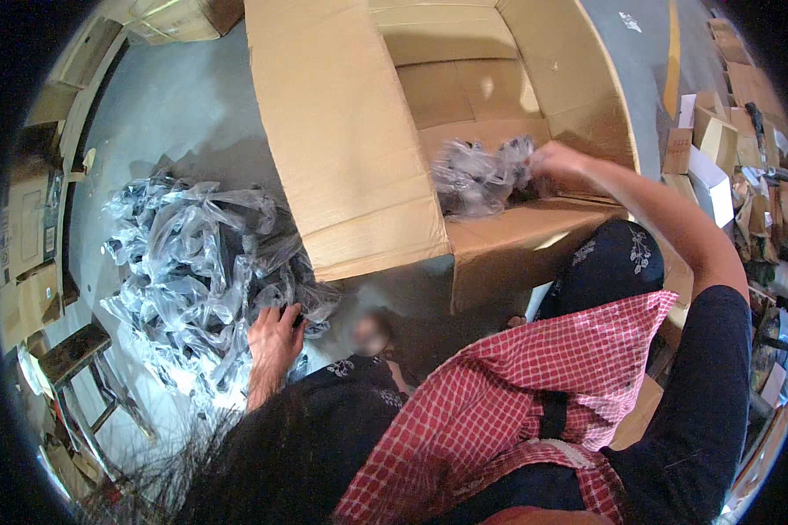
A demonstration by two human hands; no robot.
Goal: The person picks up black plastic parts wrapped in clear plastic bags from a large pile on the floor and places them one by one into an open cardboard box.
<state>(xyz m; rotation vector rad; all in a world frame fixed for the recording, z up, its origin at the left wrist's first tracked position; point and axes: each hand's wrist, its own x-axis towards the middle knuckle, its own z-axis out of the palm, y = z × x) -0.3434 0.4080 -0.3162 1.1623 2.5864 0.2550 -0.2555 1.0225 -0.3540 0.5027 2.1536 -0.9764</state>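
Observation:
Inside the large open cardboard box (341,175), my right hand (559,166) is closed on the edge of a clear plastic bag (480,179) with dark contents, one of a bunch there; motion smears its fingers a little. Left of the box, a broad heap of clear plastic bags (206,232) with dark items in them lies on the floor. My left hand (276,339) is at the heap's near right edge, fingers bent down against the bags. A small dark piece shows by its fingertips, but its kind cannot be made out.
A small dark stool (77,352) stands at the left, beside stacked cartons (31,214). Opened boxes and loose cardboard (718,144) crowd the right side. The box's wide flap leans out toward the bag heap. My knees, with a red checked cloth (499,376) over them, are close to its near side.

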